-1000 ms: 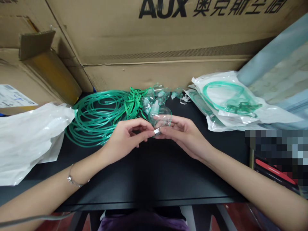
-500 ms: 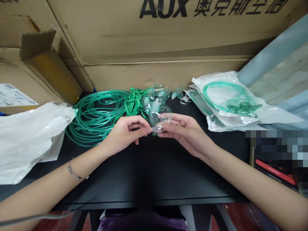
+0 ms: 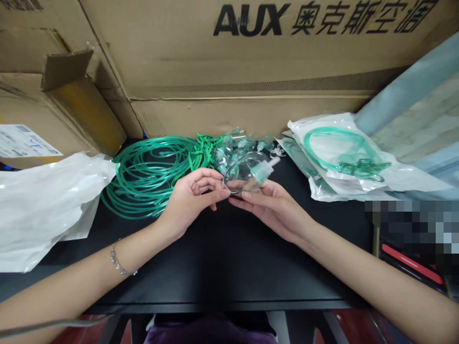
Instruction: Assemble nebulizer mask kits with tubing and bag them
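Note:
A clear oxygen mask point(image 3: 240, 173) is held between my two hands over the middle of the black table. My left hand point(image 3: 195, 193) pinches its left edge between thumb and fingers. My right hand point(image 3: 270, 203) supports it from below and the right, fingers closed round its near side. The mask lies on its side, with its white connector pointing up and to the right. Just behind it sit several more clear masks point(image 3: 223, 154), and a bundle of green elastic straps point(image 3: 204, 149) lies beside them. A few small metal clips point(image 3: 278, 150) rest to the right of those masks.
Coiled green tubing point(image 3: 143, 167) lies at the left, next to a white plastic bag point(image 3: 46, 205). Packaged mask sets point(image 3: 344, 186) are stacked at the right. A large cardboard box point(image 3: 229, 67) walls off the back. A red and black object point(image 3: 412, 263) is at the right edge.
The mask has turned in my hands: its connector pointed up and now points right. The metal nose clip visible at its near edge before is out of sight now. The view has tilted slightly.

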The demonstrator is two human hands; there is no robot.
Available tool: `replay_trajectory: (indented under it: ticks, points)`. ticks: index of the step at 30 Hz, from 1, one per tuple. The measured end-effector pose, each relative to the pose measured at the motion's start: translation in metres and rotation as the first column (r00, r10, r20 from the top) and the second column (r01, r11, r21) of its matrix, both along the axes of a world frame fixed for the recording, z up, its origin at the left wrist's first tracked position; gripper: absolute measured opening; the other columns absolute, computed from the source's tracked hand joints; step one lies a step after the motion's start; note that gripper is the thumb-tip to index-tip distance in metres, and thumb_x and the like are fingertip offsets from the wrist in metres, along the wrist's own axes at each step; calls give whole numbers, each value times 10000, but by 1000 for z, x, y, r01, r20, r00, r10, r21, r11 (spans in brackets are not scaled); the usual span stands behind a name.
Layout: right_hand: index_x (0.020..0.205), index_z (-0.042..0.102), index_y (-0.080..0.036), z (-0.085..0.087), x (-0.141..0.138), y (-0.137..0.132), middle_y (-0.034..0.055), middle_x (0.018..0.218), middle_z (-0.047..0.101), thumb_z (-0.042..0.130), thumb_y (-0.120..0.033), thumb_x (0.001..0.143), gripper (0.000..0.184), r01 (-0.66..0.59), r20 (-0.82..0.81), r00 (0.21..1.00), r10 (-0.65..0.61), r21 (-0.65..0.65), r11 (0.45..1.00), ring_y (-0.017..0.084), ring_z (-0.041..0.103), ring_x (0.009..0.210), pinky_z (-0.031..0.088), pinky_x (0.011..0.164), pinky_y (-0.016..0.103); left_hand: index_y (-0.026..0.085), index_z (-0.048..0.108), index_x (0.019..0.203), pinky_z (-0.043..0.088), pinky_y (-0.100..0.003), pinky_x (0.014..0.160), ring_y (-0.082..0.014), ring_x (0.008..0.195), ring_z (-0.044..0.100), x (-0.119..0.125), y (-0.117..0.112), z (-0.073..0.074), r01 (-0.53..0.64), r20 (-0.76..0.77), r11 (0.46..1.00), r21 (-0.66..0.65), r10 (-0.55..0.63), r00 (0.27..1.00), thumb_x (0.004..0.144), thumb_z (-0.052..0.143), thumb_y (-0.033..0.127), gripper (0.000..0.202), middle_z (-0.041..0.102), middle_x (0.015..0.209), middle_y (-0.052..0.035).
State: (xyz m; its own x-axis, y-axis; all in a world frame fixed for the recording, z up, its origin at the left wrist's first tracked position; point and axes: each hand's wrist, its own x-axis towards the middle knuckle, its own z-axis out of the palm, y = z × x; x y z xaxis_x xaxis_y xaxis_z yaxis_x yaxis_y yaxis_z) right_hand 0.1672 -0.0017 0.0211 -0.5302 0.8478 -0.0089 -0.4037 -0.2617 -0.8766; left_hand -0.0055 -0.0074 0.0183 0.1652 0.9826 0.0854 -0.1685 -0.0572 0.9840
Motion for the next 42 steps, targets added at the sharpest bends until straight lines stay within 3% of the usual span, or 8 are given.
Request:
replay_trajectory:
  ticks: [4,9,13,15,18,22,34,42]
  points:
    - [674,659,-194,-5,-5,-2,5,950,683,664,-146,708,59,20,61,998,-23,46,999,146,596,961,397,953,372,166,600,787,436,-154,480,-65,584,521,3,-5,0,-65,14,997,-46,66,998,635,724,182,196,574,664,48]
    - [658,615,-198,-8,-5,-1,0,924,659,734,-206,621,125,93,250,957,-147,218,972,174,581,958,396,915,369,180,664,772,441,-179,529,-86,643,573,4,-8,1,9,9,995,-96,-8,1000,653,714,223,136,657,792,10]
    - [826,644,-209,-3,12,16,7,942,631,744,-219,606,241,-118,404,912,-64,408,905,169,585,910,431,848,319,182,670,721,455,-173,641,-73,682,588,0,-6,4,89,31,995,-52,-88,996,645,715,165,90,665,743,27]
    - [918,633,-225,3,22,25,5,926,634,695,-246,680,247,-133,389,921,-24,373,918,155,588,900,424,854,308,175,662,689,451,-156,645,-58,660,583,-3,-4,5,99,6,995,-17,-99,995,640,717,144,79,659,711,36]
    - [978,618,-213,12,29,30,15,890,633,563,-361,802,236,-100,329,944,-11,320,942,143,590,855,430,806,294,160,650,692,430,-144,525,-52,555,556,-5,-2,5,112,-66,994,-17,-113,991,654,707,160,69,629,611,41]
    - [750,634,-129,17,23,21,24,736,611,549,-356,818,252,-272,526,849,51,352,896,117,542,692,406,666,248,149,633,716,422,-163,423,-87,511,571,-4,-2,5,134,-83,989,-68,-139,987,673,690,198,87,633,580,21]
    - [673,532,-139,8,13,12,-11,653,491,521,-394,831,299,-295,509,858,67,381,876,84,426,605,331,567,233,140,643,656,523,-209,545,-101,516,619,-5,-1,7,153,-93,980,-127,-165,982,631,712,134,73,651,546,20]
    - [646,517,-145,5,9,5,-31,593,429,528,-365,822,281,-255,582,811,-68,455,853,75,360,543,283,496,222,142,618,677,517,-199,576,-97,546,626,-7,-1,5,170,-130,978,-124,-186,974,611,730,124,131,663,580,21]
